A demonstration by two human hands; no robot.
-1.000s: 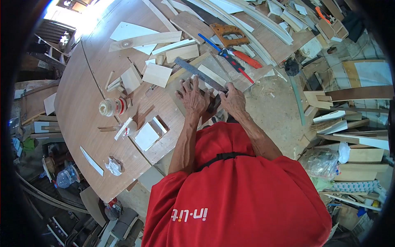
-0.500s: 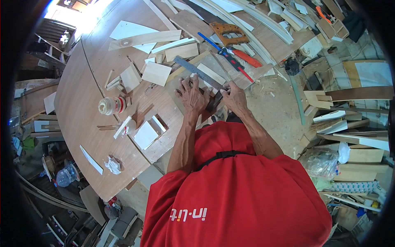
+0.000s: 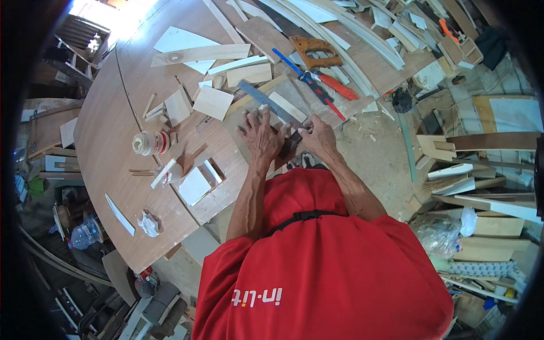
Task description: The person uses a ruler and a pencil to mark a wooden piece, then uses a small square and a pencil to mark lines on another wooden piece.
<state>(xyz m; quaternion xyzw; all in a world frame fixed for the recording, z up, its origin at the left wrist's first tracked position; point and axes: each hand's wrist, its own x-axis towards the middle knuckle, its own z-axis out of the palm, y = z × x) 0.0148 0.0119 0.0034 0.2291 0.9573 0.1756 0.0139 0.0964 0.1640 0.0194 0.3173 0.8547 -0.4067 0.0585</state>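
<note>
My left hand (image 3: 260, 136) lies spread over a metal ruler (image 3: 263, 98) and the wood near the table's edge, its fingers apart and touching the ruler. At the ruler's near end my right hand (image 3: 318, 136) has its fingers pressed together; what they hold is too small to name. Between my hands is the dark handle of a square (image 3: 294, 139), partly covered by fingers. A narrow pale wood strip (image 3: 288, 106) lies beside the ruler, on its far side.
Beyond my right hand lie a wooden-handled saw (image 3: 317, 52), a red-handled tool (image 3: 338, 86) and a blue and red tool (image 3: 311, 84). A jar (image 3: 151, 143), a small white box (image 3: 194, 186) and crumpled paper (image 3: 148, 224) rest on the table (image 3: 113, 170) at left.
The whole view has shifted slightly. My right hand has moved a little nearer to me along the ruler's end; my left hand stays spread on the ruler.
</note>
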